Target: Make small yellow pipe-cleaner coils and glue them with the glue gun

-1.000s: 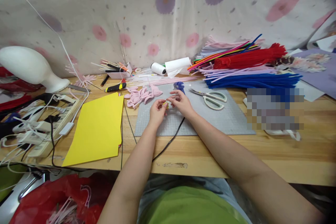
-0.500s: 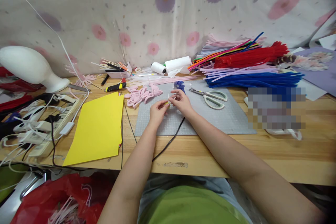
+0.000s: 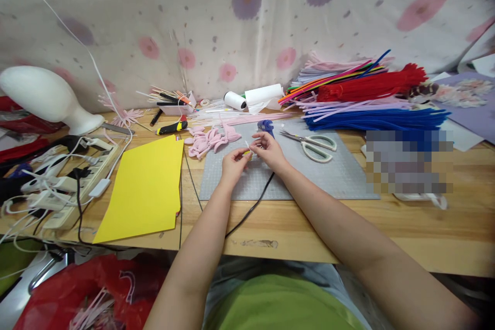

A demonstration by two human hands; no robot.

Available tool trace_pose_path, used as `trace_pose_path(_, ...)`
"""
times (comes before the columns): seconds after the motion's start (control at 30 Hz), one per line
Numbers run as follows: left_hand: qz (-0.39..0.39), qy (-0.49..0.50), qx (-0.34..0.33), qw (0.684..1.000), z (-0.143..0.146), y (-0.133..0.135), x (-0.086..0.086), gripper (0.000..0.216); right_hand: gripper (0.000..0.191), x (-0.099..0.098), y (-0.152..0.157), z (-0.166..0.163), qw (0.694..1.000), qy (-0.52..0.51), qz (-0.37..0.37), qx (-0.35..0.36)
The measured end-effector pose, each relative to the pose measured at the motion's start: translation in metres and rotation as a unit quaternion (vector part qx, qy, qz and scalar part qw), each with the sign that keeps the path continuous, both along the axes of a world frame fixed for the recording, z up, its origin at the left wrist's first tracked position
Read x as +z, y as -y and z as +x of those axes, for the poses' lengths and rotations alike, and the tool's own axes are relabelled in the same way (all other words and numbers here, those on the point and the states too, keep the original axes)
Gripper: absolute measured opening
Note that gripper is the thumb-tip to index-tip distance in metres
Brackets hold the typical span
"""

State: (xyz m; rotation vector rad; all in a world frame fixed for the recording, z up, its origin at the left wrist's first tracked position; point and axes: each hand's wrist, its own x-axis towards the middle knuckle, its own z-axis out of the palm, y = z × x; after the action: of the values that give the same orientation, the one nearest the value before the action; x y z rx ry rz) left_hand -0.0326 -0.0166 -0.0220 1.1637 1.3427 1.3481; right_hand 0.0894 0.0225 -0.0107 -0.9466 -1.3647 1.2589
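Above the grey cutting mat (image 3: 247, 185), my left hand (image 3: 233, 166) and my right hand (image 3: 269, 150) meet fingertip to fingertip. Both are closed in a pinch on a small white strip (image 3: 247, 145), whose thin end sticks up between them. A bit of yellow shows at the left fingertips; what it belongs to is too small to tell. Just behind the right hand lies a blue tool (image 3: 265, 125), partly hidden, perhaps a glue gun. To the right, scissors (image 3: 315, 146) with pale handles rest on the mat. Pink looped fuzzy pieces (image 3: 209, 140) lie behind and left of my hands.
Yellow sheets (image 3: 143, 191) and a cluttered power strip (image 3: 81, 185) occupy the left side. Bundles of red (image 3: 371, 84) and blue pipe cleaners (image 3: 375, 117) are piled at the back right. White thread spools (image 3: 234, 100) stand behind the mat. A black cable (image 3: 251, 207) runs under my arms.
The white strip between my fingers now leans more to the left. Both hands stay together in nearly the same place; the whole view has shifted slightly.
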Motion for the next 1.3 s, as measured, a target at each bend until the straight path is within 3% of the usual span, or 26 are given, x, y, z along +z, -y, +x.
trace_pose_path(0.23, -0.009, 0.025, -0.001, 1.0, 0.0, 0.0, 0.001, 0.029, 0.04, 0.002, 0.001, -0.002, 0.999, -0.024, -0.041, 0.01)
trace_pose_path(0.47, -0.021, 0.022, -0.023, 0.999, 0.0, 0.002, 0.004, 0.038, 0.04, 0.002, -0.004, -0.002, 0.999, -0.048, -0.013, -0.008)
trace_pose_path(0.63, -0.025, 0.043, -0.005, 0.999, 0.0, 0.0, 0.004, 0.035, 0.039, 0.016, -0.002, 0.001, 0.995, -0.091, -0.028, -0.02)
trace_pose_path(0.8, -0.019, 0.066, 0.036, 0.997, 0.001, -0.005, 0.006, 0.031, 0.036, 0.029, 0.002, 0.0, 0.993, -0.077, -0.075, 0.045)
trace_pose_path(0.87, -0.02, 0.071, 0.031, 0.997, 0.001, -0.006, 0.008, 0.03, 0.035, 0.025, 0.0, -0.002, 0.994, -0.051, -0.072, 0.057)
trace_pose_path(1.1, -0.069, 0.129, -0.002, 0.989, -0.004, -0.008, 0.01, 0.025, 0.03, -0.004, -0.015, -0.01, 0.997, 0.077, 0.011, -0.023)
trace_pose_path(1.3, -0.052, 0.123, -0.017, 0.991, -0.003, -0.007, 0.008, 0.026, 0.029, -0.003, -0.015, -0.014, 0.995, 0.091, 0.0, -0.029)
